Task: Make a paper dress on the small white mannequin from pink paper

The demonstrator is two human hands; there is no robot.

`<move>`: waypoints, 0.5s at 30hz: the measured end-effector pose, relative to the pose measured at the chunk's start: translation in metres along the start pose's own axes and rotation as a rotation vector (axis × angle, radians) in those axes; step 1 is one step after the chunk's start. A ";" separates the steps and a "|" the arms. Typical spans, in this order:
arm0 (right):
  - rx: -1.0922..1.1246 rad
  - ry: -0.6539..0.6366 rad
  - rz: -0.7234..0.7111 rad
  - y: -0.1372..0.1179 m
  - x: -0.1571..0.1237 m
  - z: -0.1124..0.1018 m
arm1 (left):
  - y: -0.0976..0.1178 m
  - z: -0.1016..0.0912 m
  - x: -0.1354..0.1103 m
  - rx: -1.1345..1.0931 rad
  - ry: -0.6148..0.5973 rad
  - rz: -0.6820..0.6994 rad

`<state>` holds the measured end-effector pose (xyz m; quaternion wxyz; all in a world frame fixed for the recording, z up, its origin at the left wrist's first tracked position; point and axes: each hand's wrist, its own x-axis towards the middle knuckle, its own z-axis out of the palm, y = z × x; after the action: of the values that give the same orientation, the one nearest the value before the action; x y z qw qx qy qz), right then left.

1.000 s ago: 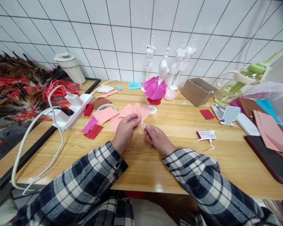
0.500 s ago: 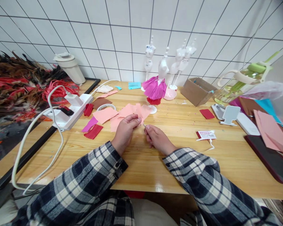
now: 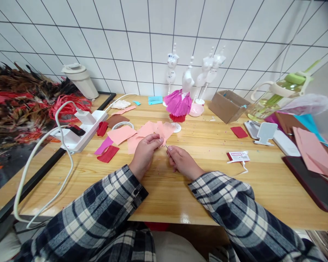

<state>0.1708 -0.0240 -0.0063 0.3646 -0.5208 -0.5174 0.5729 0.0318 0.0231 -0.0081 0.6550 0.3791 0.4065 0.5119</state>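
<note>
My left hand [image 3: 145, 152] and my right hand [image 3: 182, 161] meet over the wooden table [image 3: 207, 189], fingertips almost touching. The right hand pinches a thin metal needle [image 3: 166, 146] that points toward the left fingers. My left thumb and fingers are pressed together on something too small to make out. Just behind the hands lies a pile of light pink paper pieces [image 3: 150, 131]. A small white mannequin in a magenta fringed skirt [image 3: 178, 102] stands beyond the pile.
A white power strip [image 3: 80, 131] with a looping cable lies at the left, beside red and magenta scraps [image 3: 107, 153]. Feathers [image 3: 19, 98] fill the far left. A cardboard box [image 3: 226, 105], a phone stand [image 3: 265, 133], a small packet [image 3: 237, 156] and paper sheets [image 3: 314, 149] sit at the right.
Both hands stay pinched together in the same place. The view has shifted slightly.
</note>
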 end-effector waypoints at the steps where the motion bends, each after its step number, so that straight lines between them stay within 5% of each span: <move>1: 0.002 -0.001 -0.002 0.000 0.000 0.000 | 0.000 0.000 0.000 -0.005 0.003 -0.002; 15: 0.023 -0.009 -0.014 0.004 0.002 0.000 | 0.003 0.003 -0.001 -0.032 0.019 0.013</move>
<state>0.1713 -0.0229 -0.0101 0.3723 -0.5104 -0.5160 0.5785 0.0335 0.0223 -0.0042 0.6537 0.3663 0.4021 0.5262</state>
